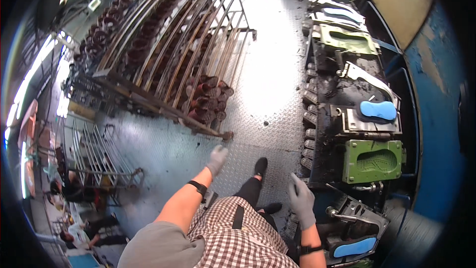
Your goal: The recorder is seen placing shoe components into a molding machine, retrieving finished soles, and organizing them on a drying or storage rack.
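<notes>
My left hand (217,160), in a grey glove, is held out over the metal floor with its fingers loosely curled in; nothing shows in it. On the other side, my right hand (301,198), also gloved, has its fingers stretched out and touches nothing that I can see. It is beside the dark bench that carries several shoe moulds. Nearest to it are an opened metal mould with a blue sole-shaped insert (354,247) and a green mould (373,162) with a hollow sole cavity. Farther up lies another blue sole-shaped piece (378,110) on a metal mould plate.
A large metal rack (163,104) holding several reddish-brown boot-shaped forms stands ahead on the left, its lower corner near my left hand. A smaller rack (101,154) is farther left, with people beyond it. Another green mould (347,39) lies up the bench; a blue wall (441,119) bounds the right.
</notes>
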Motion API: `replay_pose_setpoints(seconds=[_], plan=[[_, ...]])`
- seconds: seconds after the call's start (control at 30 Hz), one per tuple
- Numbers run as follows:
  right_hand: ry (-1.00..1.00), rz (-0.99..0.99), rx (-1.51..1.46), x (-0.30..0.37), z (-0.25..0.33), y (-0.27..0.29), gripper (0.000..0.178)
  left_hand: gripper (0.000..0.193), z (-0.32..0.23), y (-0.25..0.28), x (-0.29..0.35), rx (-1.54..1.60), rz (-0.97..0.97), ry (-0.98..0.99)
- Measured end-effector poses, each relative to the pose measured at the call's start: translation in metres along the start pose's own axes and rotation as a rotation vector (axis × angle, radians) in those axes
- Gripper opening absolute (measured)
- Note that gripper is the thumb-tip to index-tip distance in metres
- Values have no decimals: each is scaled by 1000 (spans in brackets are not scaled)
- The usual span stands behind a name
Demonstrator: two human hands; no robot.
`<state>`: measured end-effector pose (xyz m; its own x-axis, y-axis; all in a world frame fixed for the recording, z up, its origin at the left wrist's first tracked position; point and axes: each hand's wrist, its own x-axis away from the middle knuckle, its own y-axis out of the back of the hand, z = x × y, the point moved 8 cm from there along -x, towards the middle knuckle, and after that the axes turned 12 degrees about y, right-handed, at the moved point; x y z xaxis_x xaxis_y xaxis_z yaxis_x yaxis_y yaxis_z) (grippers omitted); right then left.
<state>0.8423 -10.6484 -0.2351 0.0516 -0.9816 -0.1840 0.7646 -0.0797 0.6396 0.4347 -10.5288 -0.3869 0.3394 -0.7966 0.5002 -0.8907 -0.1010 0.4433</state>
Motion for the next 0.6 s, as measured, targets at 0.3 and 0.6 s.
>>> replay_pose_setpoints(seconds=[0.3, 0.6], plan=[[250, 463, 162, -194, -40, -246, 36, 59, 71, 103, -140, 340, -139, 303], [244, 728, 393, -356, -127, -444, 42, 62, 81, 0, -248, 372, 32, 546]])
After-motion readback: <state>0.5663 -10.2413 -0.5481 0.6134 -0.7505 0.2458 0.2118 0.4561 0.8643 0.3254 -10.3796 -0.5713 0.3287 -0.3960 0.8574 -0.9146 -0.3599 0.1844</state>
